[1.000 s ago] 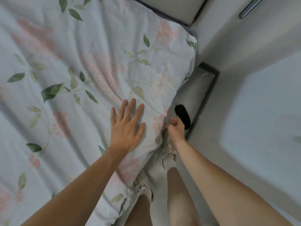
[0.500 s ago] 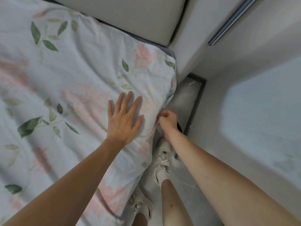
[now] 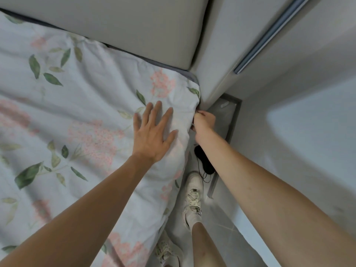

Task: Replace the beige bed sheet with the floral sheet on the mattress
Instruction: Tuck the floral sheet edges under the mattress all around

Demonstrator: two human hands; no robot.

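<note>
Looking down from head height, the view takes in the corner of a bed covered by the floral sheet [image 3: 81,105], pale blue-white with pink blossoms and green leaves. It lies across the mattress top with soft wrinkles and drapes over the near side edge. At the far corner a thin strip of dark grey mattress edge [image 3: 189,75] shows above the sheet's rim, just under a beige padded headboard [image 3: 119,29].

The left hand [image 3: 152,135] lies flat on the sheet near that corner, fingers straight and spread, palm pressing the fabric down. The right hand [image 3: 203,122] is just beside it, over the side edge of the bed, its fingers curled and pinching the sheet's edge at the corner. How much cloth it holds cannot be told, since the fingertips are turned away.

Between the bed's side and a pale wall [image 3: 300,132] runs a narrow strip of grey floor [image 3: 227,239], where the person stands in white sneakers [image 3: 192,199]. A black object with a thin cord [image 3: 204,162] lies on the floor just ahead of the forward shoe, partly hidden by the right forearm. A dark grey frame [image 3: 234,116] borders the floor near the corner, leaving little room there.
</note>
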